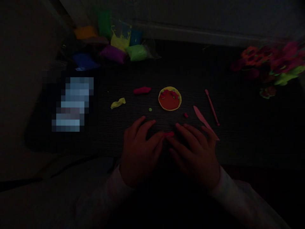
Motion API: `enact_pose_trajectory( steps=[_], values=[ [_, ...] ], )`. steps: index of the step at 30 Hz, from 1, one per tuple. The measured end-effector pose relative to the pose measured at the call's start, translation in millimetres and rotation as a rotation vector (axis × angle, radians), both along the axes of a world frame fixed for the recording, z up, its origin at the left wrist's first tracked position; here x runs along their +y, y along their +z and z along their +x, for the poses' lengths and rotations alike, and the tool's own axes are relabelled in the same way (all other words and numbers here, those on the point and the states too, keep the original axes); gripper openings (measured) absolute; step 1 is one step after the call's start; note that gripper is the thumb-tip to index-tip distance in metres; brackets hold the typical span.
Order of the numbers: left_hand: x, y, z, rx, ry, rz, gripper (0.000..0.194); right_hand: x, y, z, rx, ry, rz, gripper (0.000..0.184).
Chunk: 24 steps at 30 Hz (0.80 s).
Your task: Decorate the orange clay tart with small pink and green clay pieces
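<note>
A short red-pink piece of modelling clay (169,134) lies on the dark table between my two hands. My left hand (141,149) has thumb and index finger close together at the clay's left end, its other fingers spread forward. The index fingertip of my right hand (196,152) touches the clay from the near side, its fingers stretched apart. Beyond them is a small round dish of clay (169,101), orange-red inside with a yellow rim and little red and green bits. Around it lie a red clay roll (142,90), a green ball (150,109) and a small red lump (186,115).
A pink plastic knife (202,119) and a thin pink modelling tool (212,107) lie to the right. A yellow clay strip (118,103) and a blurred-out bright phone-like object (73,103) lie left. Several clay bags (114,54) sit behind; colourful flowers (269,62) stand far right.
</note>
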<state>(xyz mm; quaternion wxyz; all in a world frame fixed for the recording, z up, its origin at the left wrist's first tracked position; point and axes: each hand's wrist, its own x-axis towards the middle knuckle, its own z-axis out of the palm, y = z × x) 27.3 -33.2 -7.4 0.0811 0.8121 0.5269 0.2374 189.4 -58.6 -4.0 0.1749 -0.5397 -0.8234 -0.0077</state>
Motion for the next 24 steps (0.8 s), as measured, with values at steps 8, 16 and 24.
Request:
enact_pose_trajectory(
  steps=[8, 16, 24],
  values=[
    [-0.7, -0.8, 0.5, -0.006, 0.0, 0.013, 0.017, -0.6, 1.1, 5.6, 0.104, 0.004, 0.03, 0.023],
    [-2.8, 3.2, 3.6, 0.015, -0.099, 0.038, 0.025, 0.4, 0.0, 2.7, 0.03, -0.053, 0.016, 0.024],
    [-4.0, 1.9, 3.9, 0.073, -0.109, 0.026, 0.027, 0.6, -1.9, 2.2, 0.004, -0.082, 0.039, 0.026]
  ],
)
